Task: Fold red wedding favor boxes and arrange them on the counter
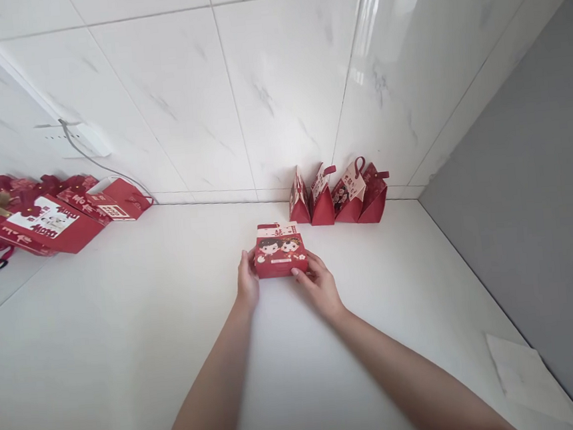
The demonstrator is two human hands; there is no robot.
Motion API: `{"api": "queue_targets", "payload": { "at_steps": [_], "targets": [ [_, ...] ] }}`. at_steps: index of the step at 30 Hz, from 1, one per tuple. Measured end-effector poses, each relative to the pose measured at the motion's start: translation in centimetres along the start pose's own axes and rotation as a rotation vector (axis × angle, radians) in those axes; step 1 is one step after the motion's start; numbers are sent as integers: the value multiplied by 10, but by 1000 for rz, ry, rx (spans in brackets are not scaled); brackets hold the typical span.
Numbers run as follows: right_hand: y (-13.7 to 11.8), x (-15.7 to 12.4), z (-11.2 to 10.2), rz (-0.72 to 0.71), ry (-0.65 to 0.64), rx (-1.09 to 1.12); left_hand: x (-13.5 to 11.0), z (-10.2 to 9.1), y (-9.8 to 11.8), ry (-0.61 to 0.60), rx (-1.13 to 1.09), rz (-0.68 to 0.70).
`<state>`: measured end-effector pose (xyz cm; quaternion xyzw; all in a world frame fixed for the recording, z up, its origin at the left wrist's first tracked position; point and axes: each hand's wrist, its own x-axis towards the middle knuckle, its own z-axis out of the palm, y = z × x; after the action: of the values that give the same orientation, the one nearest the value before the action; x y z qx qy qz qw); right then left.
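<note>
Between my two hands is a red gift box (280,252) printed with two cartoon faces and a cream upper panel, at the middle of the white table. My left hand (247,278) grips its left side, the thumb along the edge and the other fingers mostly hidden behind. On the right side, my right hand (321,282) holds it with the thumb at the lower front corner. Whether the box touches the table I cannot tell.
Several folded red gift boxes (348,196) stand against the tiled wall, back right. More red boxes (46,219) are heaped at the left, near a grey cable (96,163) and a wall socket (82,139). A white sheet (529,378) lies at the right, beside a grey panel (526,154).
</note>
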<state>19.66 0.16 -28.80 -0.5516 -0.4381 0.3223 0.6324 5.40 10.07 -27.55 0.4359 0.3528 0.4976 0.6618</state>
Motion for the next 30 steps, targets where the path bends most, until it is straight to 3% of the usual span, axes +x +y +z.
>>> {"api": "queue_targets", "payload": {
  "at_steps": [3,5,8,13,16,19,24,30],
  "targets": [
    [-4,0,-2,38,57,71,-7,4,2,-187,123,74],
    [-6,0,-3,64,88,117,-11,8,3,-178,303,192],
    [-8,0,-4,120,130,168,-14,13,5,-72,428,282],
    [-10,-1,-6,170,126,123,-15,9,6,6,410,178],
    [-11,-2,-9,116,100,65,-12,2,1,38,370,165],
    [-10,-3,-10,7,61,14,-7,-3,-3,-47,299,147],
    [-8,-3,-9,-89,46,-77,0,-7,-1,-210,338,250],
    [-4,-3,-7,-115,65,-170,-7,0,0,-238,321,71]
  ]
}}
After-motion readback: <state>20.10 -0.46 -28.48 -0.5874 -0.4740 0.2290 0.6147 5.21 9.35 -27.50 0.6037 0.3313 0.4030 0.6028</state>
